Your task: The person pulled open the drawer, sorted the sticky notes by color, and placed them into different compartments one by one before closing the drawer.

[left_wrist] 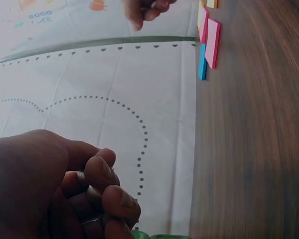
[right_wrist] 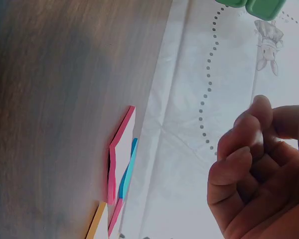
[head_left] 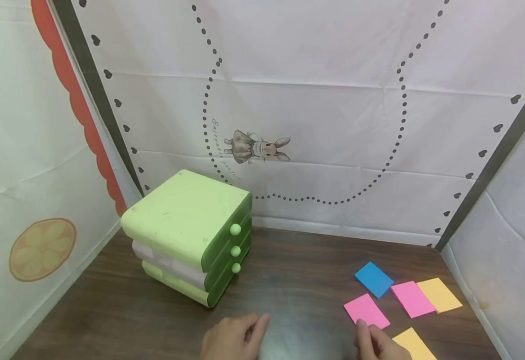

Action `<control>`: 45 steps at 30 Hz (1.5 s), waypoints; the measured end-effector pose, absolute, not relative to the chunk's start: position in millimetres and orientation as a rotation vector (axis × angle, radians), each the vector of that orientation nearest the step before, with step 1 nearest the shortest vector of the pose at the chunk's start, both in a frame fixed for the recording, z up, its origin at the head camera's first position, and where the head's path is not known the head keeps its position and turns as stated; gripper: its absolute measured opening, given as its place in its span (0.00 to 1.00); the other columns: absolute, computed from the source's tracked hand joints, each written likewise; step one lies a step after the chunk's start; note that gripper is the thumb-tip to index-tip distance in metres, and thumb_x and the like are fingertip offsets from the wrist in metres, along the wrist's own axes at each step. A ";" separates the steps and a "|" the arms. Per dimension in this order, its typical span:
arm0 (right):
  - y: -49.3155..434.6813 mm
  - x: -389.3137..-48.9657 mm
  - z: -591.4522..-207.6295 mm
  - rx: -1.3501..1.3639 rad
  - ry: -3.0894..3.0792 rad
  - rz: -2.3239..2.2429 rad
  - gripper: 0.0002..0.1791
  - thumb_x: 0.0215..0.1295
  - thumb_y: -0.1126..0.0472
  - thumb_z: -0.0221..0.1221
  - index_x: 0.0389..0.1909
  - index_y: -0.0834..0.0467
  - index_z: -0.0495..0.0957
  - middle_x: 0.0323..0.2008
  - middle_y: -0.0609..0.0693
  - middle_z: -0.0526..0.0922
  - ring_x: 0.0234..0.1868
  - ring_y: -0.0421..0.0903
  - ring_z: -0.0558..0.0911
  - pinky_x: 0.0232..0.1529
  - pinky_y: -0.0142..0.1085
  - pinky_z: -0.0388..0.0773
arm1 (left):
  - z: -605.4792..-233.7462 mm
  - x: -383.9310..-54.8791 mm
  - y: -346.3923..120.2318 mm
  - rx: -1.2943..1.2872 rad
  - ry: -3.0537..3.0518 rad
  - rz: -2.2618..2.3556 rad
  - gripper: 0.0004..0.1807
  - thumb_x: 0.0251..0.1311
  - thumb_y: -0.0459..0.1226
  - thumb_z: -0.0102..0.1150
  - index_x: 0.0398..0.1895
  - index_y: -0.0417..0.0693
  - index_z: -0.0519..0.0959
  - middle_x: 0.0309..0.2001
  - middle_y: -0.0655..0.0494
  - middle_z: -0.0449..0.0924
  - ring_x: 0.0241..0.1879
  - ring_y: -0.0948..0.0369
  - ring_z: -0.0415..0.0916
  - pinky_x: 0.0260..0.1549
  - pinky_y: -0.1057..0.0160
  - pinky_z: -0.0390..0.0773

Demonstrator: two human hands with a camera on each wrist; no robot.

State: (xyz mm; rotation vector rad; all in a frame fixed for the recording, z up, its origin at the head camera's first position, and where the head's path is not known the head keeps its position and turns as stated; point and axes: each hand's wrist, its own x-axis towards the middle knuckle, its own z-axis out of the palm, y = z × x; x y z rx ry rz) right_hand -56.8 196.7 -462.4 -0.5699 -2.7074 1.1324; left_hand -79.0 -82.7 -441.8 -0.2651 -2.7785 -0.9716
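Observation:
My left hand (head_left: 232, 337) hovers low at the front of the table, right of the small green drawer box (head_left: 185, 220). Its fingers hang loosely curled with nothing between them, as the left wrist view shows. Over at the right, my right hand (head_left: 381, 345) is nearest to a pink sticky-note pad (head_left: 367, 310) and a yellow-orange pad (head_left: 413, 344); its fingers (right_wrist: 231, 167) are also loosely bent and empty. Behind these lie a blue pad (head_left: 374, 279), a second pink pad (head_left: 412, 299) and another yellow-orange pad (head_left: 440, 295), whose edge meets the pink one.
The drawer box has three stacked drawers with round light-green knobs (head_left: 235, 230) facing right. A white printed cloth (head_left: 316, 125) hangs as a wall behind, and similar cloths stand at both sides. Dark wood-grain table (head_left: 298, 270) lies between box and pads.

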 end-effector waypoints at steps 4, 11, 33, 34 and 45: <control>201.5 -58.7 -462.1 -0.543 -2.703 1.060 0.29 0.85 0.44 0.51 0.19 0.52 0.74 0.13 0.46 0.68 0.17 0.44 0.69 0.18 0.35 0.64 | -434.2 -84.4 -93.2 -0.278 -2.753 -0.961 0.30 0.77 0.55 0.59 0.15 0.62 0.61 0.13 0.74 0.52 0.15 0.73 0.56 0.17 0.65 0.60; 206.8 -69.9 -442.5 -0.474 -2.660 1.056 0.31 0.85 0.43 0.51 0.18 0.52 0.69 0.13 0.47 0.65 0.17 0.43 0.66 0.20 0.34 0.61 | -369.4 -98.0 -131.1 -0.106 -2.695 -1.341 0.25 0.78 0.62 0.53 0.23 0.62 0.78 0.20 0.67 0.75 0.22 0.65 0.72 0.27 0.62 0.75; 169.6 -109.1 -368.4 -0.244 -2.223 1.451 0.35 0.81 0.43 0.59 0.16 0.58 0.61 0.16 0.47 0.55 0.19 0.40 0.54 0.18 0.35 0.53 | -371.2 -182.5 -242.9 0.389 -1.938 -1.446 0.34 0.79 0.50 0.49 0.83 0.51 0.59 0.83 0.55 0.43 0.82 0.56 0.41 0.77 0.43 0.43; 169.1 -110.1 -369.0 -0.223 -2.215 1.453 0.35 0.81 0.44 0.59 0.15 0.57 0.61 0.16 0.47 0.55 0.19 0.40 0.55 0.18 0.34 0.53 | -375.4 -184.8 -245.4 0.400 -1.967 -1.497 0.37 0.79 0.52 0.48 0.85 0.52 0.54 0.84 0.54 0.41 0.82 0.55 0.39 0.77 0.41 0.42; 146.5 -122.1 -377.8 -0.038 -2.174 1.679 0.18 0.82 0.49 0.60 0.33 0.55 0.85 0.21 0.50 0.80 0.21 0.49 0.83 0.24 0.38 0.83 | -376.8 -192.0 -257.2 0.419 -2.147 -1.754 0.39 0.78 0.57 0.50 0.87 0.63 0.51 0.84 0.55 0.47 0.79 0.58 0.48 0.76 0.44 0.48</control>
